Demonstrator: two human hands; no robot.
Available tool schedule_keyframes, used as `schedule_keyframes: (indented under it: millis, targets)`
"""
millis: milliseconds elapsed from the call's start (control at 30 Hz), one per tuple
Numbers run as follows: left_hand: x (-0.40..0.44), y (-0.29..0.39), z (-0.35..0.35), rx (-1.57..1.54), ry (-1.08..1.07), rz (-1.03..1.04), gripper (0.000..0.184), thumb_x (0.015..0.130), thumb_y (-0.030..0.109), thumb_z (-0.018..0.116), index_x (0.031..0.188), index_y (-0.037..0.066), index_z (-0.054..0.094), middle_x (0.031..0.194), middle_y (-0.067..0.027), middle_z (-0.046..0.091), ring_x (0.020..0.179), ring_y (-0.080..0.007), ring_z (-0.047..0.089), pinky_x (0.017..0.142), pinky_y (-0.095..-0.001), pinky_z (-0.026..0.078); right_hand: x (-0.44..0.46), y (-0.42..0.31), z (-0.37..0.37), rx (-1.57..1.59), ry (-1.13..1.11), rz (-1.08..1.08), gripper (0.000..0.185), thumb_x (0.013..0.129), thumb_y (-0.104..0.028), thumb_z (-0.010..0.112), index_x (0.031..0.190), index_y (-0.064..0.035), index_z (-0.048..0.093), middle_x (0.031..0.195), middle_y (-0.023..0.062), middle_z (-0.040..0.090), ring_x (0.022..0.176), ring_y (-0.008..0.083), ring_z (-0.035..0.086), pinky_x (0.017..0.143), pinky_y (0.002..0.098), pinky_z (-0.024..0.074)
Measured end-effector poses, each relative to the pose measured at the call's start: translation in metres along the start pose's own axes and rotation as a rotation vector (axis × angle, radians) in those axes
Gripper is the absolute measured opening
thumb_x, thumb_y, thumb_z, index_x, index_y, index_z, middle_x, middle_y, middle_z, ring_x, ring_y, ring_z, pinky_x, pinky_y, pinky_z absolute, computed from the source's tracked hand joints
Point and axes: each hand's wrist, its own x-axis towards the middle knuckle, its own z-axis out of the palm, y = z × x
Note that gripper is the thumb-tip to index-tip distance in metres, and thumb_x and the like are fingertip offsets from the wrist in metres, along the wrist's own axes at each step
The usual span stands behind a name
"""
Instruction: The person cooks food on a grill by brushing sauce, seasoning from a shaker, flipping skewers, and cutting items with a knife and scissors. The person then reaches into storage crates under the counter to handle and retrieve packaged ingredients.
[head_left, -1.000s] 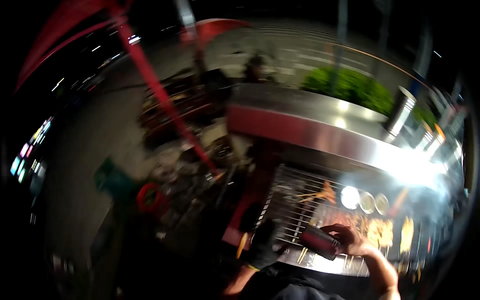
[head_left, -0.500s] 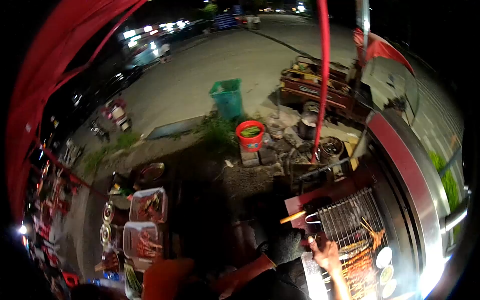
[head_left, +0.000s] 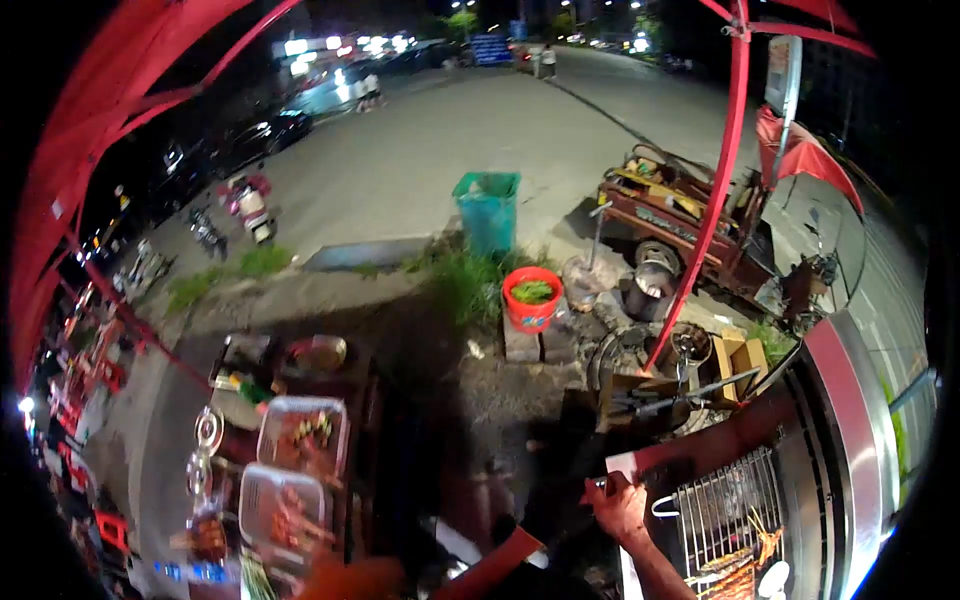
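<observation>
My right hand (head_left: 617,508) is closed, fingers curled, beside the near-left corner of the charcoal grill (head_left: 735,500). Something small and dark with a bright spot shows at its fingertips; I cannot make out what. My left forearm (head_left: 492,568) reaches up from the bottom edge, and its dark-gloved hand (head_left: 560,510) merges into shadow, so its fingers are hidden. A wire rack with a looped handle (head_left: 664,505) lies over the grill. Skewers (head_left: 728,578) of browned food lie on its lower part, with several bare stick ends (head_left: 765,530) pointing up. A pale round piece (head_left: 773,578) sits beside them.
Left stands a table with white baskets (head_left: 283,505) of skewers and metal-lidded jars (head_left: 208,430). Ahead are a red bucket (head_left: 531,298) of greens, a green bin (head_left: 487,212) and a cart (head_left: 680,205). A red canopy pole (head_left: 715,190) rises near the grill. A blurred orange shape (head_left: 350,578) fills the bottom.
The view has tilted up and swung left. My right hand has drawn off the skewers to the grill's corner and closed. The yellow-handled tool at the grill's edge no longer shows.
</observation>
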Motion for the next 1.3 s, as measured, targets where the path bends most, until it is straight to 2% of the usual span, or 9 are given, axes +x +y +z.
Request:
schedule_keyframes:
  millis: [333, 467, 600, 800, 1000, 1067, 1100, 1167, 1300]
  targets:
    - [0.075, -0.102, -0.072, 0.079, 0.274, 0.145, 0.016, 0.083, 0.023, 0.061, 0.089, 0.008, 0.063, 0.083, -0.0123, 0.063, 0.078, -0.0337, 0.061, 0.068, -0.0434, 0.047, 0.138, -0.041, 0.085, 0.173, -0.148, 0.056, 0.038, 0.088, -0.040, 0.063, 0.095, -0.0030, 0.058, 0.069, 0.0111, 0.067, 0.066, 0.0287, 0.069, 0.059, 0.0433, 0.0523]
    - [0.071, -0.163, -0.086, 0.045, 0.282, 0.072, 0.023, 0.083, 0.024, 0.063, 0.099, 0.008, 0.064, 0.092, -0.0132, 0.065, 0.085, -0.0318, 0.062, 0.075, -0.0415, 0.048, 0.182, -0.046, 0.156, -0.409, 0.112, -0.584, 0.034, 0.088, -0.039, 0.064, 0.102, -0.0083, 0.062, 0.071, 0.0074, 0.070, 0.070, 0.0260, 0.069, 0.064, 0.0385, 0.0536]
    - [0.060, -0.217, -0.114, 0.035, 0.242, -0.160, 0.027, 0.083, 0.023, 0.066, 0.104, 0.007, 0.062, 0.097, -0.0127, 0.065, 0.089, -0.0296, 0.062, 0.078, -0.0398, 0.049, 0.222, -0.102, 0.207, 0.281, -0.189, 0.165, 0.028, 0.084, -0.040, 0.067, 0.089, -0.0129, 0.067, 0.065, 0.0025, 0.069, 0.067, 0.0223, 0.069, 0.062, 0.0342, 0.0530]
    - [0.078, -0.286, -0.152, 0.029, 0.302, -0.455, 0.030, 0.082, 0.020, 0.068, 0.109, 0.007, 0.061, 0.101, -0.0115, 0.064, 0.091, -0.0271, 0.062, 0.080, -0.0378, 0.050, 0.293, -0.156, 0.201, 0.280, -0.390, -0.754, 0.029, 0.084, -0.038, 0.068, 0.097, -0.0120, 0.066, 0.076, 0.0038, 0.066, 0.066, 0.0257, 0.065, 0.060, 0.0382, 0.0512]
    - [0.124, -0.352, -0.189, 0.037, 0.388, -0.635, 0.034, 0.082, 0.016, 0.070, 0.113, 0.007, 0.059, 0.105, -0.0102, 0.064, 0.094, -0.0246, 0.062, 0.083, -0.0358, 0.050, 0.399, -0.207, 0.219, 0.690, -1.044, -1.671, 0.040, 0.086, -0.035, 0.068, 0.116, -0.0104, 0.060, 0.106, 0.0153, 0.058, 0.096, 0.0305, 0.061, 0.076, 0.0428, 0.0501]
    - [0.125, -0.362, -0.198, 0.025, 0.438, -0.694, 0.036, 0.082, 0.015, 0.071, 0.114, 0.007, 0.058, 0.107, -0.0098, 0.063, 0.095, -0.0237, 0.062, 0.083, -0.0351, 0.050, 0.437, -0.233, 0.210, 0.622, -1.244, -1.599, 0.039, 0.086, -0.032, 0.069, 0.114, -0.0086, 0.058, 0.110, 0.0164, 0.057, 0.108, 0.0350, 0.055, 0.084, 0.0443, 0.0478]
    - [0.124, -0.367, -0.204, 0.011, 0.473, -0.728, 0.036, 0.082, 0.014, 0.071, 0.115, 0.006, 0.058, 0.107, -0.0096, 0.063, 0.095, -0.0233, 0.062, 0.084, -0.0348, 0.050, 0.459, -0.246, 0.216, 0.765, -1.519, -1.081, 0.039, 0.085, -0.032, 0.070, 0.114, -0.0085, 0.057, 0.111, 0.0155, 0.057, 0.108, 0.0349, 0.055, 0.086, 0.0438, 0.0476]
    - [0.119, -0.377, -0.210, -0.025, 0.567, -0.805, 0.038, 0.082, 0.013, 0.072, 0.117, 0.006, 0.057, 0.109, -0.0092, 0.063, 0.096, -0.0225, 0.062, 0.084, -0.0341, 0.050, 0.515, -0.245, 0.288, 1.016, -0.965, -1.553, 0.042, 0.081, -0.024, 0.076, 0.114, -0.0072, 0.056, 0.114, 0.0151, 0.057, 0.112, 0.0341, 0.053, 0.093, 0.0432, 0.0461]
    - [0.098, -0.408, -0.217, -0.122, 0.852, -0.944, 0.042, 0.082, 0.011, 0.073, 0.120, 0.006, 0.056, 0.111, -0.0084, 0.062, 0.098, -0.0208, 0.061, 0.086, -0.0328, 0.051, 0.561, -0.258, 0.376, 0.770, -1.096, -0.867, 0.058, 0.067, -0.009, 0.085, 0.117, -0.0070, 0.055, 0.111, 0.0127, 0.057, 0.109, 0.0331, 0.054, 0.091, 0.0415, 0.0473]
